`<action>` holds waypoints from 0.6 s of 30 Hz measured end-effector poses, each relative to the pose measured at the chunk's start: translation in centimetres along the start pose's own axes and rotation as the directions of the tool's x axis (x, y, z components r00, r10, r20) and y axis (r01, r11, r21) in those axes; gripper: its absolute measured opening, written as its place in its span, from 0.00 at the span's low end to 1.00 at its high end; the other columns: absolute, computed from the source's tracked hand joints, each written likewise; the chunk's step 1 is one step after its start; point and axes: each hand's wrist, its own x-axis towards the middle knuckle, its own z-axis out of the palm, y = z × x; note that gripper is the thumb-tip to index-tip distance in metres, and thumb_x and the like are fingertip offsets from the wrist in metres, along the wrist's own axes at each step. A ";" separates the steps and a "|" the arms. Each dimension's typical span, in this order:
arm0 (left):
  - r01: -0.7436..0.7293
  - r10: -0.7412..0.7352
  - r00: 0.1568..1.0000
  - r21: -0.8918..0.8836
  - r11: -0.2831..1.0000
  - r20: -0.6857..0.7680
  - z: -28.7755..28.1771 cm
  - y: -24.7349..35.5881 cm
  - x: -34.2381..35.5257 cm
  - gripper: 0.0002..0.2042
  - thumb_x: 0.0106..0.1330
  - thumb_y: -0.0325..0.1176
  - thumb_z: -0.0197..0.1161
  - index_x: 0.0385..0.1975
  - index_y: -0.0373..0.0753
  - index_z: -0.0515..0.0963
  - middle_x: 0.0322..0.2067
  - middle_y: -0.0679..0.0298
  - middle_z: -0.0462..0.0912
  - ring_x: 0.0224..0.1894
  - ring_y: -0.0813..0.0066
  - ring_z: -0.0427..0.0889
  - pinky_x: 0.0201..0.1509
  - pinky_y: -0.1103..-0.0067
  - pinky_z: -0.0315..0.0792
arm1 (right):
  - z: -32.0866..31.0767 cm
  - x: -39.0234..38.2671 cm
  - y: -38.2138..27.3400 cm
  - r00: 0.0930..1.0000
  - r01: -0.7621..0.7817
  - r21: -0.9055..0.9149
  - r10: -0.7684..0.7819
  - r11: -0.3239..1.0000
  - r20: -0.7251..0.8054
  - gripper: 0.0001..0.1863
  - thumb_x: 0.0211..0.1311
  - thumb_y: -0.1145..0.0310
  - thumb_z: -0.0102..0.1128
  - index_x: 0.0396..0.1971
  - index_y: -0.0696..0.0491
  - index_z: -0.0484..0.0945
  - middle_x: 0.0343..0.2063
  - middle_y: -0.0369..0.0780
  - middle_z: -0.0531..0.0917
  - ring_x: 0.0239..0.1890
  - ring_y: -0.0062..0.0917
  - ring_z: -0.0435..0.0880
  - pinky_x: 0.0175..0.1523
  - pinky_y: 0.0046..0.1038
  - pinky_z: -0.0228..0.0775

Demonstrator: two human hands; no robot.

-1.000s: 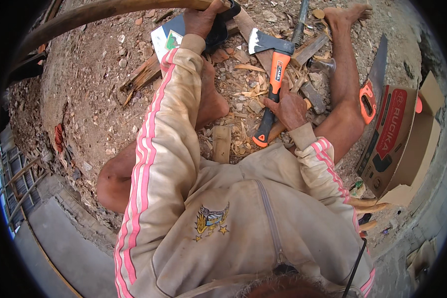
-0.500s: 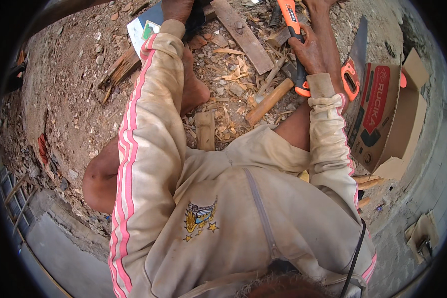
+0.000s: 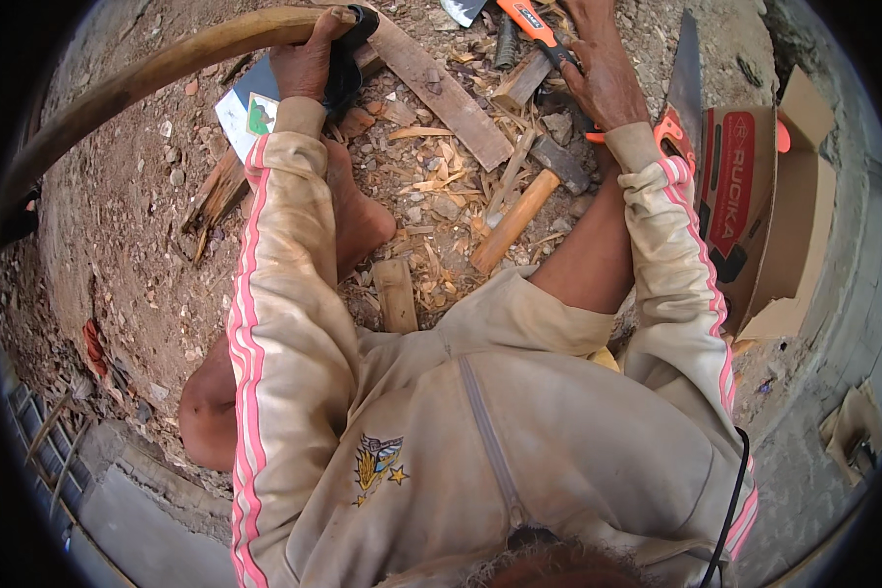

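My left hand [image 3: 302, 71] is closed around the curved wooden handle [image 3: 167, 61] of a hoe, close to its black socket [image 3: 362, 24]. Below that hand lies the hoe's blue and white blade [image 3: 233, 110], bearing a green sticker and partly covered by my sleeve. My right hand [image 3: 603, 80] grips a hatchet by its orange and black handle [image 3: 527, 18]; a bit of its pale blade [image 3: 463, 10] shows at the top edge. Between my legs a hammer [image 3: 515, 221] with a wooden handle rests on the wood chips, its metal head toward my right knee.
A handsaw [image 3: 684, 88] with an orange handle lies on the right, beside an open cardboard box [image 3: 789, 225]. A flat plank [image 3: 441, 88], a short wood block [image 3: 396, 296] and a split timber [image 3: 216, 191] lie among chips and rubble. My bare foot [image 3: 363, 211] is under my left arm.
The hoe's long handle has come into view at the upper left, in my left hand. The hatchet has tilted, its head end swinging left, and the hammer's head is now uncovered.
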 end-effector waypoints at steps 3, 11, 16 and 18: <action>-0.025 0.026 0.999 -0.072 0.997 0.025 0.6 1.3 -0.8 0.25 0.56 0.45 0.79 0.42 0.29 0.83 0.39 0.58 0.87 0.41 0.72 0.85 0.49 0.75 0.78 | -1.2 -2.8 -4.0 0.990 -0.103 0.128 0.088 0.986 0.114 0.21 0.64 0.59 0.61 0.54 0.52 0.79 0.37 0.49 0.85 0.40 0.46 0.86 0.43 0.47 0.76; 0.071 -0.066 0.997 -0.201 0.977 0.032 1.2 1.6 -0.6 0.24 0.57 0.41 0.79 0.45 0.30 0.81 0.41 0.59 0.86 0.42 0.73 0.84 0.50 0.76 0.78 | 2.0 -1.8 -7.6 0.888 -0.120 -0.009 0.112 0.993 0.446 0.23 0.64 0.61 0.60 0.59 0.48 0.78 0.27 0.49 0.84 0.37 0.43 0.87 0.40 0.45 0.77; 0.087 -0.086 0.996 -0.195 0.977 0.013 0.8 1.6 -0.6 0.23 0.57 0.41 0.80 0.44 0.31 0.81 0.41 0.60 0.86 0.42 0.74 0.84 0.50 0.77 0.77 | 0.8 -4.1 -5.9 0.946 -0.159 0.004 0.151 0.987 0.285 0.20 0.62 0.65 0.59 0.54 0.50 0.82 0.33 0.49 0.85 0.38 0.40 0.87 0.42 0.43 0.77; 0.078 -0.076 0.997 -0.220 0.972 0.017 1.0 1.8 -0.7 0.23 0.57 0.41 0.80 0.44 0.30 0.81 0.40 0.60 0.86 0.42 0.74 0.84 0.50 0.77 0.77 | 0.5 -4.9 -4.2 0.982 -0.164 0.177 0.143 0.970 0.126 0.20 0.61 0.64 0.60 0.54 0.49 0.82 0.34 0.49 0.86 0.36 0.37 0.87 0.40 0.39 0.78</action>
